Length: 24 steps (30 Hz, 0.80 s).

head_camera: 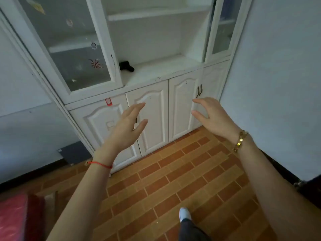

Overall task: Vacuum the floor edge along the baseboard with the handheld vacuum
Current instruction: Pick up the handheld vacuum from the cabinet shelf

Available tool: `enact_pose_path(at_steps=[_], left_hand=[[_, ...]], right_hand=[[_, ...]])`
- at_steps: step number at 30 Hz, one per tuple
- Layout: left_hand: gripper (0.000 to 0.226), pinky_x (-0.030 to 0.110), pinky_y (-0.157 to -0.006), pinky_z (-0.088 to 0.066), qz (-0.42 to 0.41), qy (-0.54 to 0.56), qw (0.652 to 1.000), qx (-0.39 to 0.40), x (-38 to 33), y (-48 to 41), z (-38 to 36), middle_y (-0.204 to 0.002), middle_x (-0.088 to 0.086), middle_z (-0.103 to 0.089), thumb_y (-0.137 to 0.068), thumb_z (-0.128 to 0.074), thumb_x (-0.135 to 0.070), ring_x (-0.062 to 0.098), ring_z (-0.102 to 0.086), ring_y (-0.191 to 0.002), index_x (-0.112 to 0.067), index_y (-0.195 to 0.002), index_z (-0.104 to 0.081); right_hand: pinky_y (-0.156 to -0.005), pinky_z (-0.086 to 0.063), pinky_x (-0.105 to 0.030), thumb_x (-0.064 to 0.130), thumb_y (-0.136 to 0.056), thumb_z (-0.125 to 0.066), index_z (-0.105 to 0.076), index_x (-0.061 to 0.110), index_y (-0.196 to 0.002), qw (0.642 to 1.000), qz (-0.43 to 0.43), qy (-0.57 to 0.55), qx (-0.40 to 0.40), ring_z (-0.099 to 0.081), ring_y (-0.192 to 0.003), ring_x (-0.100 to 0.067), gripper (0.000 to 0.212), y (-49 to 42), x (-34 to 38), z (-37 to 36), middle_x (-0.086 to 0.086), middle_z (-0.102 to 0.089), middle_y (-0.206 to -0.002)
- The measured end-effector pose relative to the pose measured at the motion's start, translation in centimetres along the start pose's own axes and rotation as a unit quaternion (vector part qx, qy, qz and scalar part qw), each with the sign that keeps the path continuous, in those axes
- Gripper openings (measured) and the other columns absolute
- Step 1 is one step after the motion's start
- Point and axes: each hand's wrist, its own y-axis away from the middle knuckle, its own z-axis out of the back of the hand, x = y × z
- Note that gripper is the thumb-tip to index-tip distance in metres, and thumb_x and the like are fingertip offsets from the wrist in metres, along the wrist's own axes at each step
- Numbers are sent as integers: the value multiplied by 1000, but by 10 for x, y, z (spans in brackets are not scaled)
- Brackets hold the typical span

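A small black handheld vacuum [126, 66] lies on the open white shelf of the cabinet [156, 72], at its left end beside the glass door. My left hand [127, 126] is raised in front of the lower cabinet doors, fingers straight, holding nothing. My right hand [211, 115] hovers at the same height further right, fingers loosely spread and empty. Both hands are well below the vacuum and apart from it. A dark baseboard [278, 169] runs along the foot of the right wall, and another dark baseboard strip [34, 174] lines the left wall.
The white cabinet has glass upper doors [69, 49] and panelled lower doors [182, 108]. The floor is orange brick-pattern tile [173, 180]. A dark flat panel [73, 153] leans by the cabinet's left foot. A red cushion [15, 218] sits at lower left. My foot [185, 214] is on the tiles.
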Motion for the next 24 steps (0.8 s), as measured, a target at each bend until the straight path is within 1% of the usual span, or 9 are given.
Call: enact_pose_path(at_steps=[2, 5, 10, 13, 16, 17, 20, 22, 24], left_hand=[[56, 23, -113, -21, 11, -1, 1000, 3, 9, -15, -8, -156, 1, -36, -102, -46, -35, 17, -29, -145, -20, -153, -30], [55, 25, -115, -21, 33, -7, 999, 16, 22, -38, -23, -155, 1, -37, -102, -47, -32, 19, -30, -145, -18, -153, -31], [56, 23, -115, -16, 69, -18, 997, 9, 42, -92, -42, -156, 2, -36, -102, -48, -31, 18, -25, -147, -18, -153, -31], [55, 27, -116, -20, 84, -11, 996, 3, 51, -130, -51, -155, 3, -37, -102, -48, -30, 20, -28, -146, -17, -153, -32], [55, 24, -113, -22, 96, -12, 995, -14, 62, -170, -59, -154, 3, -38, -101, -49, -28, 20, -30, -145, -16, -152, -32], [55, 24, -114, -22, 100, -14, 995, -18, 65, -182, -62, -155, 3, -37, -101, -49, -28, 20, -29, -145, -16, -152, -32], [56, 37, -120, -25, 115, -16, 993, -26, 74, -211, -69, -156, 4, -37, -101, -49, -30, 20, -28, -146, -17, -152, -32], [56, 36, -120, -23, 125, -21, 991, -33, 80, -226, -73, -156, 4, -36, -101, -49, -30, 20, -27, -147, -17, -153, -32], [56, 33, -120, -22, 140, -24, 989, -40, 88, -237, -76, -156, 3, -36, -101, -49, -29, 19, -27, -147, -17, -153, -32]], right_hand=[[-115, -25, -37, 40, -99, -47, -44, 16, -143, 1000, -3, -4, -1, -33, -139, -22, 50, -17, -11, -6, -5, -47, -145], [-114, -25, -36, 40, -99, -47, -44, 16, -143, 1000, -7, -4, 13, -32, -139, -22, 51, -46, -33, -19, -6, -47, -145], [-113, -24, -35, 39, -99, -48, -44, 15, -143, 999, -1, -14, 31, -33, -138, -22, 50, -112, -71, -30, -7, -47, -144], [-113, -25, -35, 39, -98, -49, -45, 15, -142, 999, 10, -21, 36, -34, -137, -22, 50, -156, -96, -33, -8, -48, -143], [-114, -25, -35, 38, -98, -50, -46, 13, -142, 999, 22, -35, 31, -35, -137, -23, 50, -202, -120, -36, -8, -48, -143], [-115, -25, -36, 38, -98, -50, -46, 13, -141, 998, 28, -37, 31, -36, -137, -24, 50, -216, -128, -37, -7, -48, -144], [-115, -27, -42, 39, -98, -50, -46, 15, -142, 997, 43, -44, 39, -35, -139, -25, 50, -256, -148, -44, -7, -48, -144], [-116, -26, -45, 40, -99, -49, -44, 17, -143, 996, 47, -53, 50, -32, -140, -24, 50, -280, -157, -51, -6, -47, -145], [-115, -26, -42, 39, -99, -49, -45, 16, -142, 995, 55, -60, 59, -34, -139, -24, 49, -303, -162, -59, -7, -47, -144]])
